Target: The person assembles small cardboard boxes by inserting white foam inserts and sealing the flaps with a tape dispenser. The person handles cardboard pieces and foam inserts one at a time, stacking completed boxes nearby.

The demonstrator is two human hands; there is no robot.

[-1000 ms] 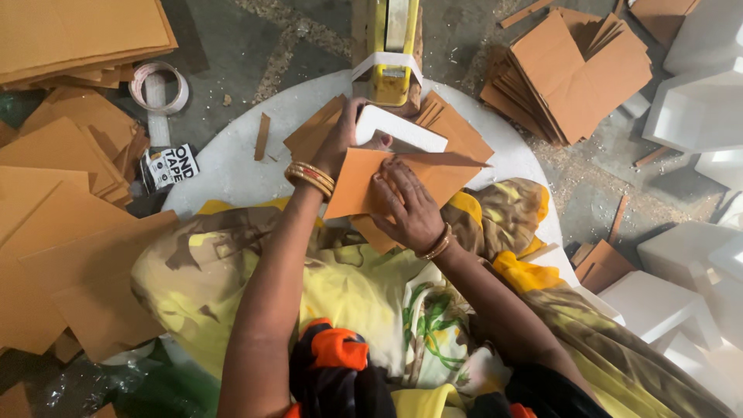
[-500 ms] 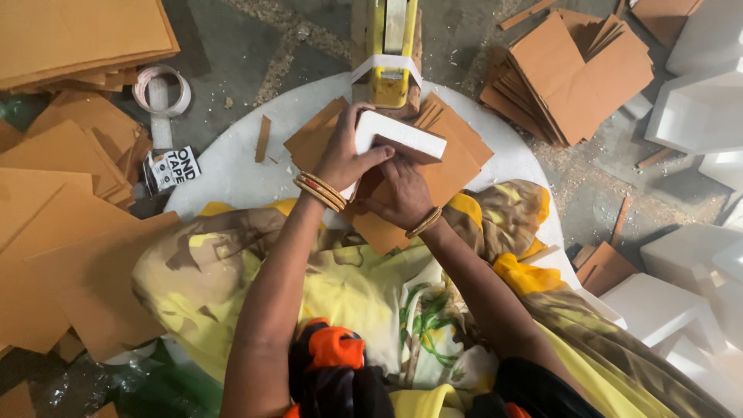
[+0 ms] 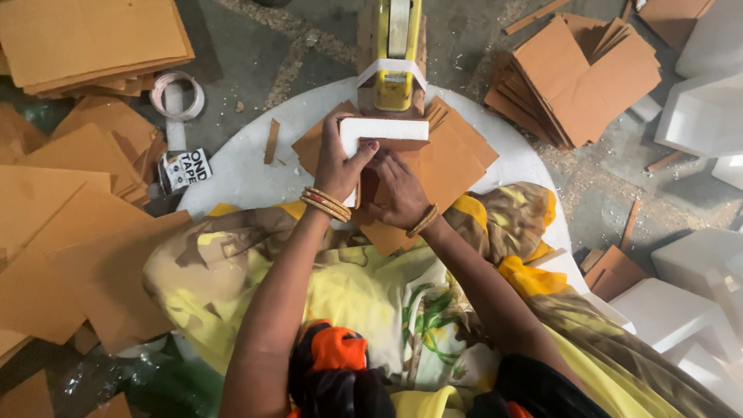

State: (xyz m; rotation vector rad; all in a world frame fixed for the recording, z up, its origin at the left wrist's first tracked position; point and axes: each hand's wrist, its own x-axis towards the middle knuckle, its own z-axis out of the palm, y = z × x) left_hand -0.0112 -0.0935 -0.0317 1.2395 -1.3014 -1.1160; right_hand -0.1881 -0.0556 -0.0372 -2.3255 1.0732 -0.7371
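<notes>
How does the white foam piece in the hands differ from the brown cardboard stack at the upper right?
The white L-shaped foam piece is thick, single and held by the left hand; the brown cardboard stack is thin flat sheets, fanned loosely on the floor, untouched. The right hand rests just below the foam. Both have straight-cut edges.

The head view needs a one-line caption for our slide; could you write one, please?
Both hands, left hand and right hand, press a white foam piece against brown cardboard before a yellow tape dispenser.
</notes>
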